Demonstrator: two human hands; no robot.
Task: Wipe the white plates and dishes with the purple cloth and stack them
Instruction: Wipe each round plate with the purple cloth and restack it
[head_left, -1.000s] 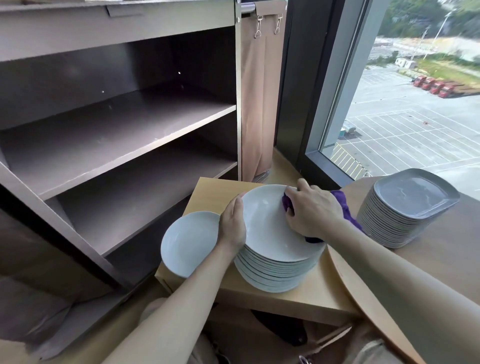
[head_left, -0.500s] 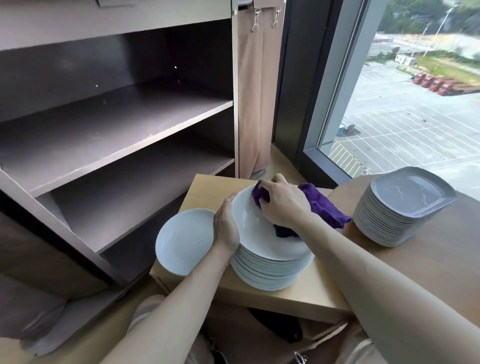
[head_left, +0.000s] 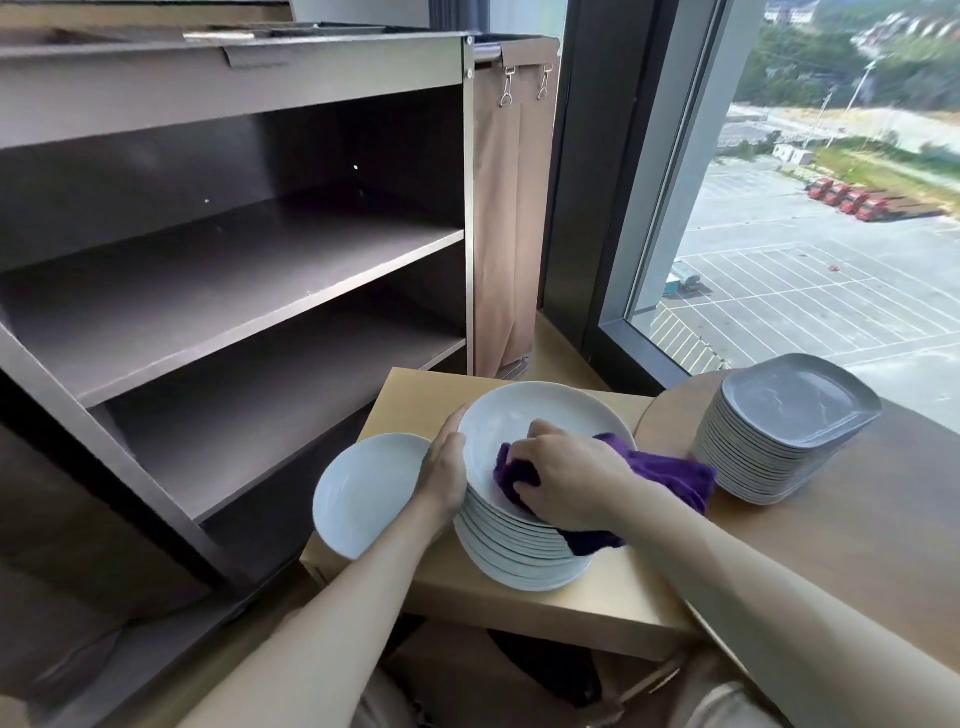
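Note:
A tall stack of round white plates (head_left: 519, 551) stands on a low light-wood table (head_left: 613, 608). My right hand (head_left: 571, 478) grips the purple cloth (head_left: 670, 473) and presses it onto the near part of the top plate (head_left: 530, 415). My left hand (head_left: 447, 473) holds that plate's left rim, thumb on top. A single white plate (head_left: 363, 499) lies to the left of the stack, overhanging the table edge.
A stack of square grey-white dishes (head_left: 774, 441) sits on a round wooden table (head_left: 857, 545) at the right, by the window. A dark service cart with bare shelves (head_left: 234, 291) stands to the left, with a brown fabric bag (head_left: 509, 234) hung on its side.
My right hand has slid the cloth from the far part of the top plate toward the near part. My left hand has stayed on the rim.

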